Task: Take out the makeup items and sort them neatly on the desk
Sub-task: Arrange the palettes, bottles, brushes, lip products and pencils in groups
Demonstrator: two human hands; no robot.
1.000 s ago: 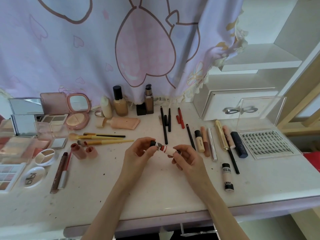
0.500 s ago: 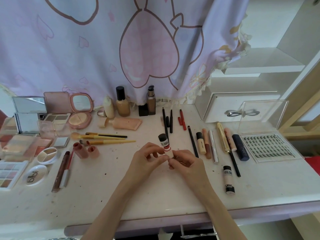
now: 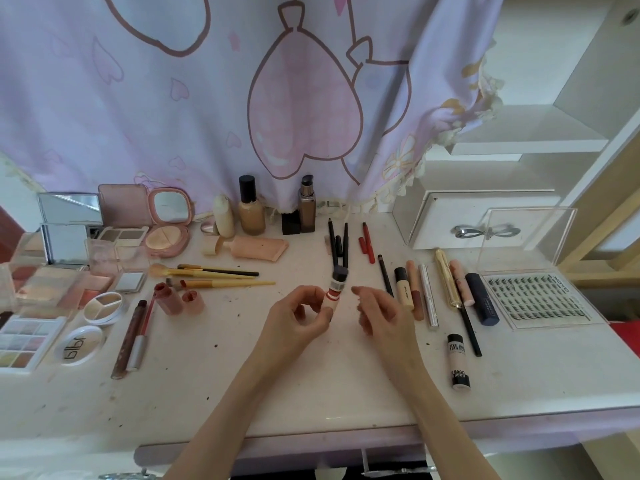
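My left hand [image 3: 300,315] pinches a small white tube with a red band and dark cap [image 3: 336,287], held upright above the middle of the white desk [image 3: 311,386]. Just to its right, my right hand [image 3: 381,313] hovers with loosely curled fingers, apart from the tube and holding nothing. A row of concealer and lip tubes [image 3: 415,289] lies right of my hands. Pencils [image 3: 337,244] lie behind them. A white Pink Bear tube [image 3: 458,362] lies near the front right.
Palettes and compacts [image 3: 52,282] crowd the left side, with brushes [image 3: 214,275] and lip glosses [image 3: 135,337] beside them. Foundation bottles [image 3: 251,209] stand at the back under a lilac curtain. A clear lash case [image 3: 533,299] and a white drawer box [image 3: 478,220] sit at the right.
The tube went from lying sideways between both hands to upright. My right hand has let go of it and drawn away to the right; my left hand alone holds it.
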